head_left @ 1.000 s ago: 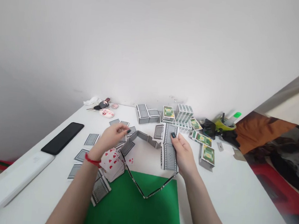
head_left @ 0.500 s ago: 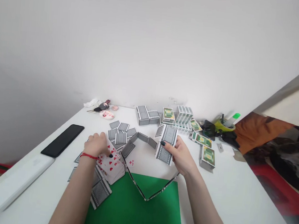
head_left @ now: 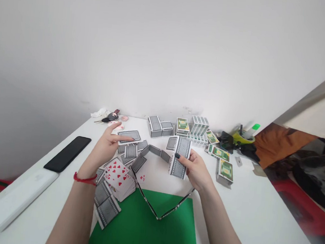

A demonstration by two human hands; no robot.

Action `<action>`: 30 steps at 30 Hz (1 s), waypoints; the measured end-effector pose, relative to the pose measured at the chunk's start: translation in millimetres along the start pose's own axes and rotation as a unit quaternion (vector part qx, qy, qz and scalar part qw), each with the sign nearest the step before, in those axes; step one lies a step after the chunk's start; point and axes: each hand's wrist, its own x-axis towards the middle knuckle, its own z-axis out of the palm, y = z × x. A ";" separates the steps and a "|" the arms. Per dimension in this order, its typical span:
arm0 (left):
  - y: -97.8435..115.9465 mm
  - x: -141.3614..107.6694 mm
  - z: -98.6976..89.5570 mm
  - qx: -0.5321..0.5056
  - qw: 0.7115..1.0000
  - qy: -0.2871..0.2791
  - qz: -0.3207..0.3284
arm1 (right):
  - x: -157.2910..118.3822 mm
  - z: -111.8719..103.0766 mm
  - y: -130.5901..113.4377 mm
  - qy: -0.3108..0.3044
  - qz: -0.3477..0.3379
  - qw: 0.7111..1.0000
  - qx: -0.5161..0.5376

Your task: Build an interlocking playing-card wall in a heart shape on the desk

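Observation:
My left hand point(head_left: 104, 149) holds a grey-backed playing card point(head_left: 130, 135) above the loose cards at the left, its index finger stretched across the card. In my right hand point(head_left: 194, 166) are grey-backed cards joined at their edges point(head_left: 179, 169), pinched under the thumb. A chain of folded cards point(head_left: 155, 150) stands on edge between the hands and runs round over the green sheet point(head_left: 152, 235). Face-up heart cards point(head_left: 118, 176) lie in a pile below my left hand, beside more folded grey cards point(head_left: 108, 208).
Stacked card boxes point(head_left: 199, 126) and grey card blocks point(head_left: 155, 126) stand by the wall. Single boxes point(head_left: 225, 170) lie at the right, near a yellow-green holder point(head_left: 243, 137). A black phone point(head_left: 68, 153), a white device point(head_left: 16, 200) and keys point(head_left: 111, 116) are at the left.
My left hand has left the face-up pile and moved up and forward, now with a grey-backed card in it. My right hand stays nearly in place with its cards.

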 end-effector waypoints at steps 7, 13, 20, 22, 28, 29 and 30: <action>36.9 -12.9 14.3 -0.313 0.932 -0.178 -0.029 | -1.2 2.1 0.5 0.027 0.017 0.999 0.013; 59.2 -23.7 20.9 -0.445 0.823 -0.352 -0.019 | 0.7 -3.1 2.9 0.026 -0.020 0.999 -0.014; 62.7 -24.4 40.6 -0.467 0.838 -0.256 -0.121 | 0.7 -3.1 4.7 0.024 -0.041 0.998 -0.041; 67.1 -26.1 43.3 -0.465 0.846 -0.233 -0.119 | -0.1 -1.8 4.1 0.022 -0.046 0.998 -0.046; 75.8 -29.1 40.7 -0.419 0.875 -0.213 -0.117 | -0.7 -1.5 3.2 0.028 -0.052 0.997 -0.050; 76.3 -29.1 39.8 -0.418 0.875 -0.212 -0.119 | -0.6 -1.7 3.4 0.029 -0.053 0.997 -0.048; 76.4 -29.0 39.3 -0.417 0.876 -0.211 -0.122 | -0.5 -2.0 3.6 0.029 -0.054 0.997 -0.046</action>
